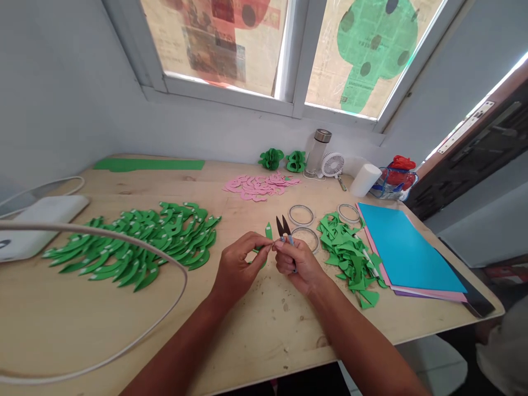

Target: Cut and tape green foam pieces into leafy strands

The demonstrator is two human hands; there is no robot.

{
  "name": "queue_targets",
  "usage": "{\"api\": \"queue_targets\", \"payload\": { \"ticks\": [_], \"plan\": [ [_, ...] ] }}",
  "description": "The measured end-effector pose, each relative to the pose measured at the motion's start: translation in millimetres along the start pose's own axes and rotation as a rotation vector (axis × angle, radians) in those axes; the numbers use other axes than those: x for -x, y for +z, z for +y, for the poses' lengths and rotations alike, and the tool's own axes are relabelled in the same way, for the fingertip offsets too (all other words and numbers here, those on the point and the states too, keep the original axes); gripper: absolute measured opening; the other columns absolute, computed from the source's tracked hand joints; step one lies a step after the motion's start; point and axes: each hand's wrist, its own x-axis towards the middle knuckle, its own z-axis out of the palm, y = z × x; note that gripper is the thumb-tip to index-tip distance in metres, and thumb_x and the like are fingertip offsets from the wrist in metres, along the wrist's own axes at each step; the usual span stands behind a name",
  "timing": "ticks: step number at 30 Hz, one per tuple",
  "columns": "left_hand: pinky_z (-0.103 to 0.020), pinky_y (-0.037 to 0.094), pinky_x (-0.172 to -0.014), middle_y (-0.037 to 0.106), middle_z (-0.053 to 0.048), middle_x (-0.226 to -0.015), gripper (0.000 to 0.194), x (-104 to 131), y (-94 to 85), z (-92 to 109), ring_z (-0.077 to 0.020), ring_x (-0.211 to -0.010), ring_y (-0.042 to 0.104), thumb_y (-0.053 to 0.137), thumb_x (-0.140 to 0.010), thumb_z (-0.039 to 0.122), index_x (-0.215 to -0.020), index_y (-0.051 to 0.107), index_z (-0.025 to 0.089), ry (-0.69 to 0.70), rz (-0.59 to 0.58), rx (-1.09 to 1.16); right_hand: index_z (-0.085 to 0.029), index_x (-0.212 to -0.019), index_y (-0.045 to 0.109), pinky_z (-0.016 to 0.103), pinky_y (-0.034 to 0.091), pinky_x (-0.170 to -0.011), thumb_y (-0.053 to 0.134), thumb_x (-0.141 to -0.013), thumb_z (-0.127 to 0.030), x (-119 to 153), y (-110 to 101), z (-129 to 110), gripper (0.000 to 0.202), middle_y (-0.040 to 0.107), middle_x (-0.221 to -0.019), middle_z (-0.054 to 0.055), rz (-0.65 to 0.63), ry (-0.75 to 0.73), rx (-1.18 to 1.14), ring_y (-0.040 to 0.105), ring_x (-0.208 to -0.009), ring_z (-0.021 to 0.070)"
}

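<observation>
My left hand (239, 264) is pinched, its fingertips meeting those of my right hand over the middle of the table. What lies between the fingertips is too small to make out. A curved green paper piece (269, 230) with a white tab shows behind and under my left fingers; I cannot tell whether it is held or lying there. My right hand (299, 261) is closed around small thread snips (284, 225) with blue handles, their dark blades pointing away and apart. Beside the right hand are rolls of narrow tape (307, 230).
Left lies a heap of curved green paper pieces (140, 242), with a white cable (181, 286) looping in front. Green scraps (346, 247) and coloured sheets (408, 247) are right. Pink cutouts (262, 186), a bottle (317, 151) and a small fan (332, 164) stand toward the wall.
</observation>
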Motion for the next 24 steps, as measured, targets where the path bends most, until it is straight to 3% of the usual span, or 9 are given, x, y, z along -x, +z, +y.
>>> {"api": "queue_targets", "payload": {
  "ticks": [7,16,24],
  "plan": [
    [-0.026,0.047,-0.073,0.069,-0.004,-0.085,0.015,1,2.2,-3,-0.0159,-0.08,0.063,0.055,-0.083,0.022,-0.09,0.069,0.021,-0.015,-0.015,0.044,-0.019,-0.06,0.045,0.02,0.01,-0.038,0.075,-0.064,-0.029,1,4,0,0.032,0.026,-0.042,-0.013,0.018,-0.009,-0.043,0.015,-0.038,0.0024],
    [-0.023,0.048,-0.066,0.068,-0.004,-0.093,0.024,3,10.2,-13,-0.0149,-0.079,0.062,0.063,-0.076,0.026,-0.097,0.07,0.019,-0.295,0.017,0.388,-0.019,-0.068,0.05,0.02,0.01,-0.039,0.074,-0.064,-0.03,-3,6,4,0.027,0.026,-0.042,-0.014,0.169,-0.157,-0.012,0.015,-0.038,0.0025],
    [-0.021,0.045,-0.064,0.07,-0.001,-0.077,0.043,-1,12.5,-7,-0.012,-0.069,0.061,0.074,-0.064,0.023,-0.102,0.057,0.018,-0.573,0.238,0.61,-0.018,-0.066,0.052,0.022,0.011,-0.041,0.071,-0.065,-0.036,-5,11,8,0.026,0.03,-0.048,-0.011,0.336,-0.313,0.189,0.018,-0.041,0.0033]
  ]
}}
